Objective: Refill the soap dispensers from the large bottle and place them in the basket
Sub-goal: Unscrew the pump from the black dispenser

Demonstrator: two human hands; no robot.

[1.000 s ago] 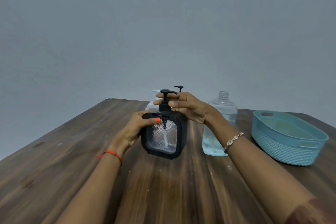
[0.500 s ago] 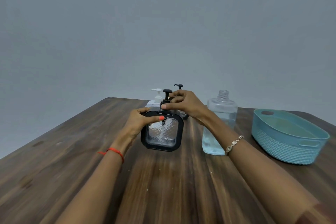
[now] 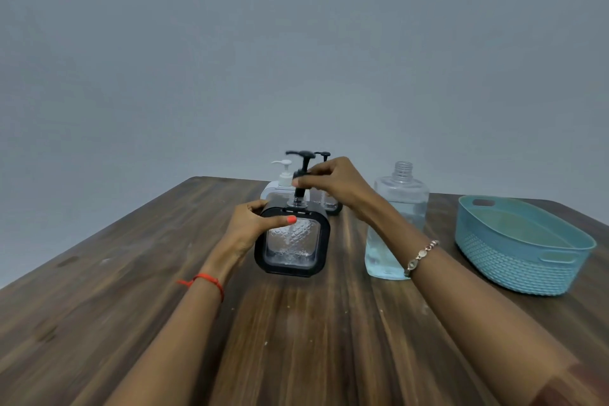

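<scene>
The wooden table (image 3: 131, 290) lies bare from its near edge up to both forearms and out to the left of the left hand. Right of the right arm, near the table's right edge, sits a teal basket (image 3: 514, 260), nothing visible inside. Just behind the right wrist stands the large bottle (image 3: 392, 208), uncapped, partly filled with clear liquid. The left hand (image 3: 248, 227) grips the black soap dispenser (image 3: 291, 241). The right hand (image 3: 333, 183) pinches its pump (image 3: 301, 175), raised above the neck. Two more dispensers stand behind.
</scene>
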